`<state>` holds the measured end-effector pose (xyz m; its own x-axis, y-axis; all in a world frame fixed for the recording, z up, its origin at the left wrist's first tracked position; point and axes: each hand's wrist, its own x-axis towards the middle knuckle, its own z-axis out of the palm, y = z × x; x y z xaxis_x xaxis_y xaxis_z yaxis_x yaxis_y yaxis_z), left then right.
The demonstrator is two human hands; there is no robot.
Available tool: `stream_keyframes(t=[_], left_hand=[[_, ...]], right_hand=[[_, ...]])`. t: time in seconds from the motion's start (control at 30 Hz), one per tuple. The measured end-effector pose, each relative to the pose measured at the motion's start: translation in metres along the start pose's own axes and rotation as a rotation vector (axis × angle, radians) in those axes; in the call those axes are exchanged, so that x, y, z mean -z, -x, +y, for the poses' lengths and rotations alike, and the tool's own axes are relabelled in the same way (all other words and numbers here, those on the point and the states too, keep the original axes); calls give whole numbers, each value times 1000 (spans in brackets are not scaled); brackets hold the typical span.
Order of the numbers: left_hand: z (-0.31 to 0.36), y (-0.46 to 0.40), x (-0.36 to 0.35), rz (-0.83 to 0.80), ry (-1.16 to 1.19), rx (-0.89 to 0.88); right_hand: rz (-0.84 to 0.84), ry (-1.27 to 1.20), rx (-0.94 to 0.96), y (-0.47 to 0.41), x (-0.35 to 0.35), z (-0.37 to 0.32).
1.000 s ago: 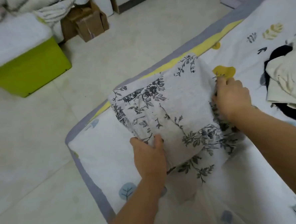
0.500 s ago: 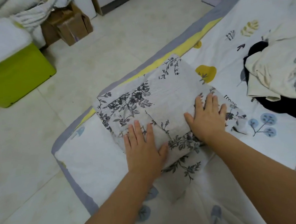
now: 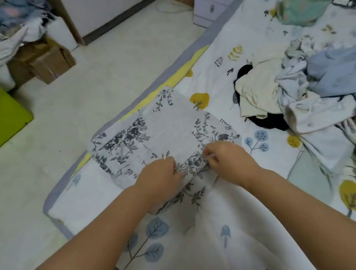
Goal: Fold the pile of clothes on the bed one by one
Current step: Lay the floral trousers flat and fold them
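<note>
Looking down through the head view, the floral garment [image 3: 168, 131] lies partly folded near the corner of the bed [image 3: 232, 246], close to its grey and yellow edge. Both hands work at the garment's near edge: the left hand [image 3: 161, 177] has its fingers curled into the cloth, and the right hand [image 3: 226, 161] pinches a bunched fold of it just beside the left. The unfolded pile of clothes [image 3: 295, 90] sits well apart, further along the bed on the right. A cardboard box [image 3: 47, 61] and a green bin [image 3: 3, 118] stand on the floor beyond the bed.

To finish this fold well, I would judge it best to lift the near edge evenly with both hands, carry it over to meet the far edge squarely, then flatten the creases with the palms before turning to the pile.
</note>
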<state>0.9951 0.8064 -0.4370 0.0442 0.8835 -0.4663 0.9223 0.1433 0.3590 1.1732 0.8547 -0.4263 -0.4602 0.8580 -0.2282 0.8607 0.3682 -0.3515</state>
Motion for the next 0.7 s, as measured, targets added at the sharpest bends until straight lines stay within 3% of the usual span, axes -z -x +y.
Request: stream_keyframes(t=[0.23, 0.7], left_hand=[[67, 9, 35, -181, -147, -170], [240, 4, 17, -222, -307, -308]], right_hand=[[-68, 23, -107, 60, 43, 27], [-165, 143, -421, 177, 114, 167]])
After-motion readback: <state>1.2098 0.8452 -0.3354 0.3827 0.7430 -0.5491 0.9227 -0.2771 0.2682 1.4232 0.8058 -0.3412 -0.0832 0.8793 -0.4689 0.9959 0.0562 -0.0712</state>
